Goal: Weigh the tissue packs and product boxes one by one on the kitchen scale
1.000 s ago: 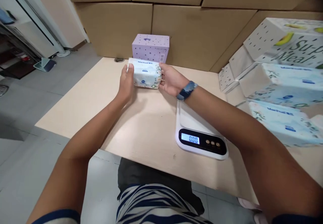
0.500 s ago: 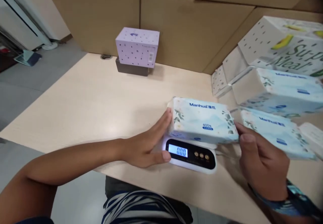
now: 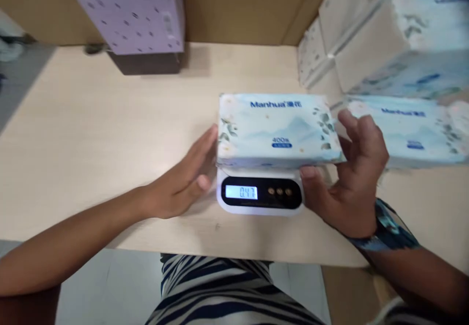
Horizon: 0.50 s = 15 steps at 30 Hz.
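A light blue Manhua tissue pack (image 3: 274, 124) lies flat on a white digital kitchen scale (image 3: 260, 211), whose lit display appears to read 0.47. On the pack's left, my left hand (image 3: 183, 181) is open, fingers stretched out beside its end; whether the fingertips touch it I cannot tell. At the other end is my right hand (image 3: 351, 178), open with its fingers apart. Its thumb is by the scale's right front corner, and the other fingers are close to the pack's right end.
More tissue packs are on the right, one flat pack (image 3: 403, 134) and another pack (image 3: 432, 36) higher behind it, near white boxes (image 3: 344, 12). A purple spotted box (image 3: 135, 17) rests on a dark box (image 3: 150, 63) at the back left. Cardboard (image 3: 242, 7) walls the table's back.
The display has gone from 0.00 to about 0.47. Both hands have loosened from the tissue pack, which now rests on the scale. My view has tipped down and moved closer.
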### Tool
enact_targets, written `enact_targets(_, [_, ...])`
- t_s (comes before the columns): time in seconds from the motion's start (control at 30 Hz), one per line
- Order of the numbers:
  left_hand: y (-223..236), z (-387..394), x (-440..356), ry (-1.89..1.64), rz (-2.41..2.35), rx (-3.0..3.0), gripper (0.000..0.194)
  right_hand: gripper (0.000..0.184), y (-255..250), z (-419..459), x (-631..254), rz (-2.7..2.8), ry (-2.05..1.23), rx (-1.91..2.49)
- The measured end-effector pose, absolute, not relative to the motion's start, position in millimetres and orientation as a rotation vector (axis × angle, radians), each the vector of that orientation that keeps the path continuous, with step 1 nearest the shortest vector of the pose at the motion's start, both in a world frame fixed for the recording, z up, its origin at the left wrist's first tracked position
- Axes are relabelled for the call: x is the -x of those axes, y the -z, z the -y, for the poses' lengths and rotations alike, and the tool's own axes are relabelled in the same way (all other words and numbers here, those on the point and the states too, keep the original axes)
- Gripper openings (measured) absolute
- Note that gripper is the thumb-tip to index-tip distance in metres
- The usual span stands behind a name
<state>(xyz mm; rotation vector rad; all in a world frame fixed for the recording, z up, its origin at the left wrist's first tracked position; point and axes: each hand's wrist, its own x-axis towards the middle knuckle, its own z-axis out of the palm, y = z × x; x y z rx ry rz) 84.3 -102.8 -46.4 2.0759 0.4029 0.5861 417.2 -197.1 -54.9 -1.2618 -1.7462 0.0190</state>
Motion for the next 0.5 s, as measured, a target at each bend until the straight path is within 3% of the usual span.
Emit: enact_targets(0.5, [69,94,-82,-0.749,-0.608,-1.925,0.084,0.087,38,202,-417,1.648,-0.132,1.184])
